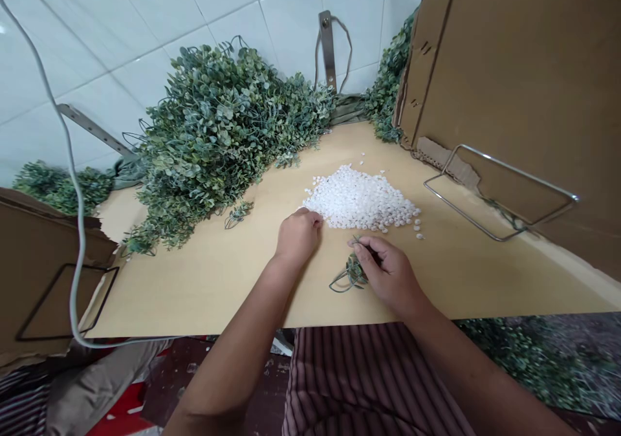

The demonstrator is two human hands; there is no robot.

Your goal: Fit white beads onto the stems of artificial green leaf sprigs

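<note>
**Picking a white piece for the sprig**

Left hand [297, 234] curled at near edge of heap of small white plastic pieces [361, 200], fingertips on one (grip unclear). Right hand [385, 269] pinching small green artificial leaf sprig [350, 274] on pale wooden worktop [204, 281]. Next prob.: fit piece to stem w/ precise alignment. Stem end hidden.

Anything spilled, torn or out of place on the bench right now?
A few white plastic beads lie loose beside the heaped white bead pile. The brown cardboard box at left has a torn edge. Otherwise nothing stands out.
</note>
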